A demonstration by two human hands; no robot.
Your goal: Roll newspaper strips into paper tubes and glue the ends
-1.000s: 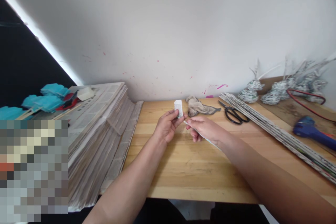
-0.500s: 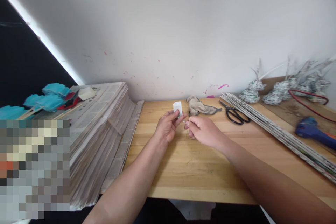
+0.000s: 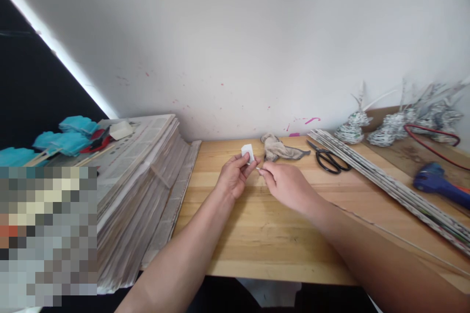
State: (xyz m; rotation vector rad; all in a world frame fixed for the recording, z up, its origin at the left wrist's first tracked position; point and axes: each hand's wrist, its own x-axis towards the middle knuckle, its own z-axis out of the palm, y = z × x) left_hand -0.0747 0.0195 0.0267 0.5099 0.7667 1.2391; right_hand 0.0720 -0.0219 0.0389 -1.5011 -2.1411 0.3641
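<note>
Near the middle of the wooden table (image 3: 264,244), my left hand (image 3: 235,174) pinches a small white folded paper piece (image 3: 247,150) between thumb and fingers. My right hand (image 3: 281,181) is closed just to its right, gripping the end of a thin paper strand close to the left fingertips. A long thin strand (image 3: 396,235) emerges from behind my right forearm and runs toward the lower right. Behind my right hand lies a crumpled grey-beige cloth (image 3: 281,149).
A tall newspaper stack (image 3: 143,156) stands left, with blue pieces (image 3: 69,142) at its top left. Black scissors (image 3: 330,160), a bundle of paper rods (image 3: 389,188), a blue glue gun (image 3: 438,186) and woven paper figures (image 3: 352,129) lie right.
The white paper has tilted and dropped slightly in my left hand. The long strand now shows beyond my right forearm. My right fingers have shifted slightly and curled in.
</note>
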